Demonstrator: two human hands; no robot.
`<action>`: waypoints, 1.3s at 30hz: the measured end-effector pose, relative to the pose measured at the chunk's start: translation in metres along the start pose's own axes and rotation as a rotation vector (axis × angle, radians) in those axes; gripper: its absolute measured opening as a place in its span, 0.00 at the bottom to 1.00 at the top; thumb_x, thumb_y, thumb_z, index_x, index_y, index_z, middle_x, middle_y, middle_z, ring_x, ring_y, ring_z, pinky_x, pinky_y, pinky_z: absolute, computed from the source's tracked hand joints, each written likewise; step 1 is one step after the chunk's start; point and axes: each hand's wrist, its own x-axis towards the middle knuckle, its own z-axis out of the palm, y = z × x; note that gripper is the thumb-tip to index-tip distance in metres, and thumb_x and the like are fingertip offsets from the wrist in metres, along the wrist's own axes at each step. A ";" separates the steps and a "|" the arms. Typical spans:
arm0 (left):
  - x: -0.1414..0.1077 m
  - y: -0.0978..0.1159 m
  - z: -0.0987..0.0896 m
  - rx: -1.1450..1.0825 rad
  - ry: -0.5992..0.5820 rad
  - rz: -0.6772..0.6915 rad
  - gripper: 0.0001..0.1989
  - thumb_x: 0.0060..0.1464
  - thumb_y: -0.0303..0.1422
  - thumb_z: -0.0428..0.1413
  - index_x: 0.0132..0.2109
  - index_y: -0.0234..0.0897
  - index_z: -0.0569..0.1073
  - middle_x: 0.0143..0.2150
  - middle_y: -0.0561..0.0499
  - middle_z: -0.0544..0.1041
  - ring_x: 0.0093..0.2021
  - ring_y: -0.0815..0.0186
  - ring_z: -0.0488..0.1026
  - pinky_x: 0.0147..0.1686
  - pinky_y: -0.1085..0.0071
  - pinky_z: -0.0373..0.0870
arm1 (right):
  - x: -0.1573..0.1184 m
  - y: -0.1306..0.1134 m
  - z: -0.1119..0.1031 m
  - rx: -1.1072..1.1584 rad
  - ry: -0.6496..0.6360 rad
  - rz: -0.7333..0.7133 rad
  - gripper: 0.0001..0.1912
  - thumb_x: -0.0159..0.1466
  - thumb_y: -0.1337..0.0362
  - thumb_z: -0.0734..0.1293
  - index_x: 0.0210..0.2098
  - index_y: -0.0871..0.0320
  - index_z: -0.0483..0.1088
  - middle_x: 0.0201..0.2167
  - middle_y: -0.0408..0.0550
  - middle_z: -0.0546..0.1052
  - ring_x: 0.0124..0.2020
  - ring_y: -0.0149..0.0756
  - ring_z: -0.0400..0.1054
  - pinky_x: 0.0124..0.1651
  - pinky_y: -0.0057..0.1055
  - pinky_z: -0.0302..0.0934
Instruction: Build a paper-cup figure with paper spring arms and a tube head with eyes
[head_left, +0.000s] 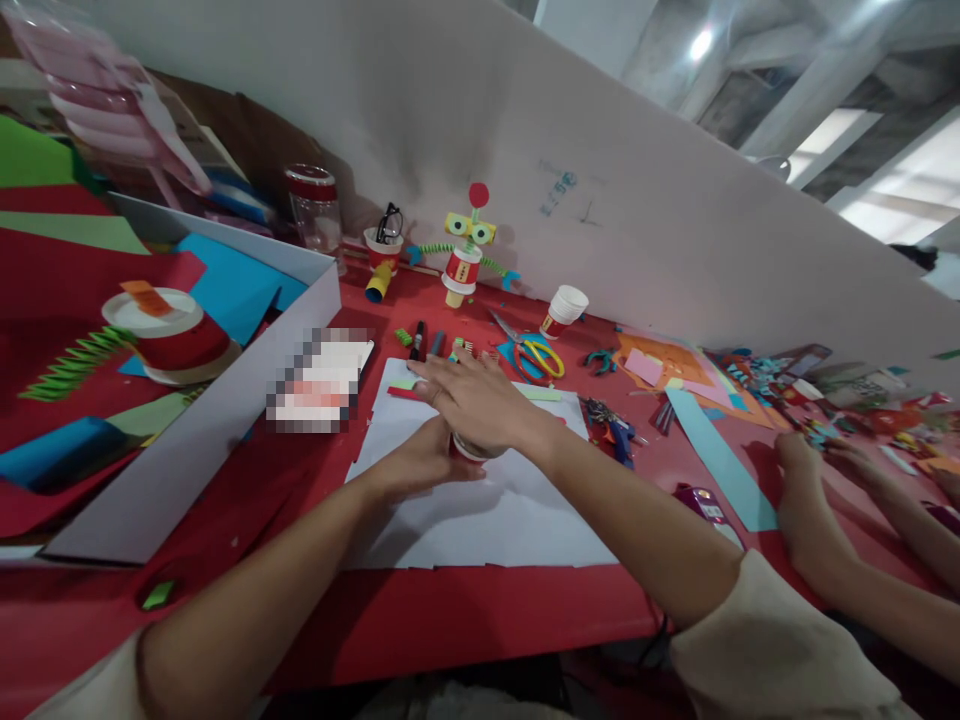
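Over the white sheet (480,525) in front of me, my left hand (424,455) is wrapped round a small red-and-white paper cup (466,453). Most of the cup is hidden by my hands; only part of its lower side and pale rim shows. My right hand (484,400) lies across the top of the cup with its fingers stretched out, reaching over my left hand. Beyond my fingers lie strips of paper, a black marker (418,340) and scissors (536,355) with yellow and red handles.
A paper-cup robot figure (461,268) stands against the partition, near stacked cups (564,310). A box (225,410) of coloured paper is at left, beside a blurred-out phone (322,380). A glue gun (621,438) lies right, with another person's hand (802,490) further over.
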 end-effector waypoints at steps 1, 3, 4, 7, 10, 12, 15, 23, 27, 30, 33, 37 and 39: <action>0.001 -0.001 0.002 0.001 0.020 0.010 0.34 0.36 0.33 0.68 0.54 0.37 0.71 0.58 0.43 0.74 0.60 0.44 0.69 0.55 0.52 0.69 | 0.001 0.000 0.000 0.019 -0.011 0.023 0.30 0.74 0.48 0.48 0.70 0.51 0.55 0.71 0.49 0.58 0.74 0.59 0.39 0.69 0.66 0.33; 0.002 -0.001 0.006 0.017 0.072 0.028 0.38 0.32 0.36 0.71 0.54 0.37 0.71 0.61 0.39 0.72 0.62 0.43 0.67 0.58 0.48 0.66 | 0.002 0.003 0.000 0.078 -0.029 0.061 0.31 0.73 0.46 0.48 0.70 0.49 0.56 0.71 0.48 0.57 0.73 0.61 0.40 0.68 0.69 0.35; 0.003 -0.002 0.007 0.017 0.095 0.038 0.39 0.32 0.37 0.72 0.54 0.37 0.70 0.61 0.38 0.71 0.63 0.43 0.66 0.59 0.47 0.64 | 0.003 0.004 -0.001 0.114 -0.032 0.066 0.32 0.72 0.44 0.48 0.69 0.48 0.57 0.71 0.47 0.58 0.73 0.62 0.40 0.68 0.69 0.35; 0.003 0.000 0.005 -0.054 0.105 0.057 0.40 0.33 0.35 0.71 0.56 0.37 0.68 0.61 0.40 0.72 0.62 0.45 0.67 0.59 0.48 0.64 | 0.003 0.010 -0.012 0.280 -0.034 0.029 0.33 0.71 0.41 0.50 0.67 0.48 0.61 0.70 0.46 0.60 0.73 0.53 0.44 0.71 0.60 0.38; 0.000 0.004 -0.003 -0.136 0.030 0.016 0.38 0.36 0.32 0.69 0.57 0.39 0.66 0.56 0.44 0.75 0.57 0.48 0.71 0.55 0.52 0.69 | -0.001 0.013 -0.027 0.472 0.027 -0.005 0.35 0.72 0.42 0.46 0.66 0.53 0.63 0.69 0.49 0.63 0.71 0.44 0.52 0.71 0.47 0.45; -0.002 0.007 -0.008 -0.138 -0.031 -0.020 0.36 0.39 0.32 0.67 0.57 0.40 0.66 0.54 0.45 0.76 0.56 0.49 0.71 0.53 0.54 0.70 | -0.005 0.012 -0.033 0.468 0.069 0.009 0.34 0.73 0.42 0.46 0.65 0.54 0.64 0.69 0.50 0.63 0.70 0.43 0.54 0.70 0.44 0.48; -0.003 0.008 -0.010 -0.112 -0.043 -0.031 0.36 0.40 0.33 0.67 0.58 0.40 0.67 0.55 0.45 0.75 0.57 0.49 0.71 0.53 0.55 0.70 | -0.006 0.007 -0.031 0.300 0.061 -0.002 0.29 0.74 0.46 0.50 0.64 0.52 0.66 0.68 0.49 0.64 0.71 0.44 0.51 0.72 0.48 0.44; -0.004 0.014 -0.004 -0.041 0.077 -0.071 0.34 0.35 0.33 0.68 0.54 0.39 0.71 0.58 0.44 0.75 0.57 0.47 0.71 0.52 0.54 0.72 | 0.008 -0.005 0.003 -0.078 0.038 -0.101 0.25 0.74 0.50 0.52 0.65 0.48 0.65 0.68 0.48 0.64 0.72 0.56 0.46 0.69 0.67 0.36; -0.004 0.014 -0.006 -0.038 0.071 -0.060 0.31 0.36 0.33 0.67 0.51 0.39 0.72 0.58 0.44 0.75 0.59 0.46 0.71 0.54 0.52 0.71 | 0.014 -0.004 0.009 -0.035 0.037 -0.048 0.29 0.72 0.44 0.51 0.65 0.46 0.65 0.67 0.45 0.66 0.71 0.60 0.48 0.68 0.69 0.36; -0.003 0.014 -0.007 -0.045 0.056 -0.053 0.31 0.36 0.33 0.67 0.52 0.39 0.71 0.58 0.44 0.74 0.60 0.46 0.69 0.55 0.53 0.70 | 0.016 -0.002 0.002 0.100 -0.029 -0.037 0.32 0.71 0.41 0.50 0.65 0.47 0.65 0.68 0.45 0.65 0.72 0.58 0.47 0.70 0.66 0.36; -0.002 0.013 -0.009 -0.107 0.009 -0.082 0.37 0.37 0.31 0.68 0.56 0.40 0.65 0.56 0.44 0.75 0.57 0.48 0.71 0.51 0.54 0.72 | 0.015 0.001 -0.017 0.393 -0.076 -0.002 0.36 0.71 0.40 0.46 0.66 0.51 0.64 0.68 0.46 0.64 0.70 0.48 0.54 0.71 0.50 0.47; -0.002 0.011 -0.012 -0.147 0.009 -0.079 0.42 0.35 0.30 0.68 0.58 0.41 0.60 0.53 0.46 0.75 0.55 0.51 0.72 0.49 0.56 0.72 | 0.011 0.001 -0.034 0.388 0.044 0.026 0.33 0.73 0.44 0.46 0.65 0.53 0.65 0.68 0.47 0.65 0.70 0.46 0.54 0.71 0.49 0.48; -0.002 0.010 -0.012 -0.132 0.000 -0.082 0.41 0.35 0.30 0.68 0.58 0.40 0.62 0.55 0.45 0.74 0.57 0.50 0.71 0.50 0.56 0.71 | 0.010 0.000 -0.032 0.263 0.055 -0.015 0.31 0.74 0.46 0.47 0.64 0.53 0.65 0.68 0.47 0.64 0.71 0.46 0.50 0.72 0.51 0.42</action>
